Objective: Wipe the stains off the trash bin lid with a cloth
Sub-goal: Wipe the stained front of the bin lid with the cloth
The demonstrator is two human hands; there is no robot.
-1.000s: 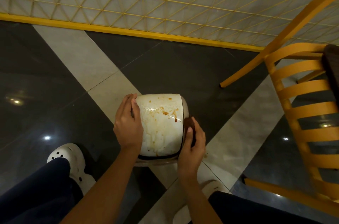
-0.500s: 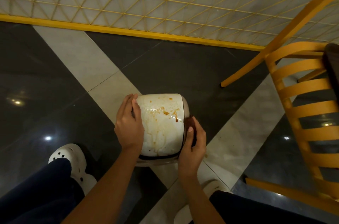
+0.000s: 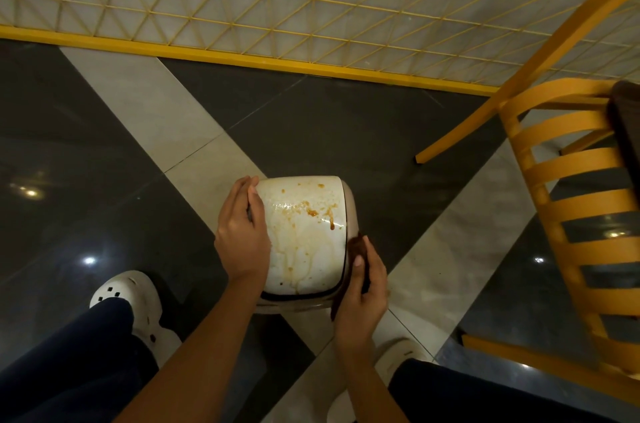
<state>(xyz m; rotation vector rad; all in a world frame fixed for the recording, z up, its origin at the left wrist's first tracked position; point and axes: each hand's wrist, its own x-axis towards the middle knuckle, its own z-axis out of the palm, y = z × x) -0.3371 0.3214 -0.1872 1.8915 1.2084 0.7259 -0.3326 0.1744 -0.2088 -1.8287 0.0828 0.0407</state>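
A small white trash bin stands on the floor between my feet, and its lid (image 3: 304,242) carries orange-brown spots and drip streaks. My left hand (image 3: 242,235) lies over the lid's left edge, fingers curved round the rim. My right hand (image 3: 360,291) holds a dark brown cloth (image 3: 358,246) against the bin's right side, just below the lid's right edge. Most of the cloth is hidden behind the fingers.
A yellow slatted chair (image 3: 568,214) stands close on the right, one leg (image 3: 450,142) reaching toward the bin. A yellow lattice partition (image 3: 311,6) with a yellow base rail runs along the far side. My white clogs (image 3: 128,298) flank the bin on glossy dark and pale floor tiles.
Almost nothing has moved. My right hand with the cloth has shifted very slightly along the bin's right side; my left hand stays on the lid.
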